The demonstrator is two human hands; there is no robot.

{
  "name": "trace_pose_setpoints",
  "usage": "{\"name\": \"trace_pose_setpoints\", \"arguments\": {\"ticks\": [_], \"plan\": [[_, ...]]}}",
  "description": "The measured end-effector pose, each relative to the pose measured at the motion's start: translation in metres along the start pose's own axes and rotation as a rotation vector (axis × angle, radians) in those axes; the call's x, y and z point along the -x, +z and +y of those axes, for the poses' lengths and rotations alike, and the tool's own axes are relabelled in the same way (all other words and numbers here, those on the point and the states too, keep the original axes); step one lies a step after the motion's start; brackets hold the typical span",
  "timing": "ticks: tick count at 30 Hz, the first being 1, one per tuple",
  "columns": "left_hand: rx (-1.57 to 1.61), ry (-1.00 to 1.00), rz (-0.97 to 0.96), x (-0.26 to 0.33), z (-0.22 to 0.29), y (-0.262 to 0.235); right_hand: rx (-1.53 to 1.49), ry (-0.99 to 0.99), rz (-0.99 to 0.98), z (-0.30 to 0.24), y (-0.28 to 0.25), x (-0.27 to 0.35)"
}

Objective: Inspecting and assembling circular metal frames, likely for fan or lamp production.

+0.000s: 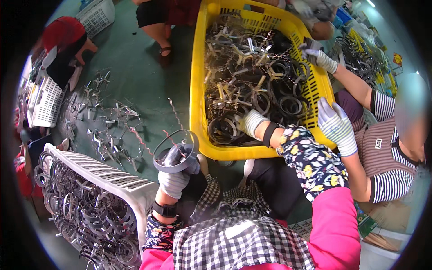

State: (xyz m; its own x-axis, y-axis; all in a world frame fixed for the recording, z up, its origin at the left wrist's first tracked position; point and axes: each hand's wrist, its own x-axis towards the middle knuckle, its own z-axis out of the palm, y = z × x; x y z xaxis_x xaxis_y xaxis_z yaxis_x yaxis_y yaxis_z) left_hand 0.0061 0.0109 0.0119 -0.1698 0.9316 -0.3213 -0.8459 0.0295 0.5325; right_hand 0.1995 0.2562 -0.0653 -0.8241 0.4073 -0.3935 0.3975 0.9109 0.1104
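Centrally, yellow crate [198,90] holds metal rings [252,85].

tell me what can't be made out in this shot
Head view:
- Right hand: fingertips buried among the metal rings in the yellow crate; what they grip is hidden.
- Left hand: holds a ring, but the glove hides the grip.
- White basket: its far end is cut off by the dark lens rim.
- Loose parts on the floor: too small and tangled to tell apart.
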Motion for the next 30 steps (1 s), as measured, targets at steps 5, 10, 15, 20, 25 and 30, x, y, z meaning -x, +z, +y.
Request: {"name": "trace_pose_setpoints", "arguments": {"ticks": [5,10,15,20,25,30], "plan": [[-0.246,0.079,-0.012,0.002,0.004,0.003,0.078,-0.03,-0.32,0.023,0.0,0.016],[-0.505,0.117,0.159,0.0,-0.002,0.021,-0.449,0.25,0.258,0.036,-0.078,0.111],[-0.814,0.277,0.25,-0.007,-0.022,0.043,-2.083,0.064,0.515,-0.028,-0.179,0.2],[-1.172,0.484,0.13,-0.002,-0.025,0.066,-1.98,0.241,0.223,-0.053,-0.176,0.192],[-1.037,0.312,0.122,0.025,-0.022,0.076,-1.404,0.137,0.822,-0.059,-0.153,0.174],[-1.279,0.448,-0.016,0.03,-0.029,0.078,-1.088,0.105,1.222,-0.071,-0.144,0.17]]}}
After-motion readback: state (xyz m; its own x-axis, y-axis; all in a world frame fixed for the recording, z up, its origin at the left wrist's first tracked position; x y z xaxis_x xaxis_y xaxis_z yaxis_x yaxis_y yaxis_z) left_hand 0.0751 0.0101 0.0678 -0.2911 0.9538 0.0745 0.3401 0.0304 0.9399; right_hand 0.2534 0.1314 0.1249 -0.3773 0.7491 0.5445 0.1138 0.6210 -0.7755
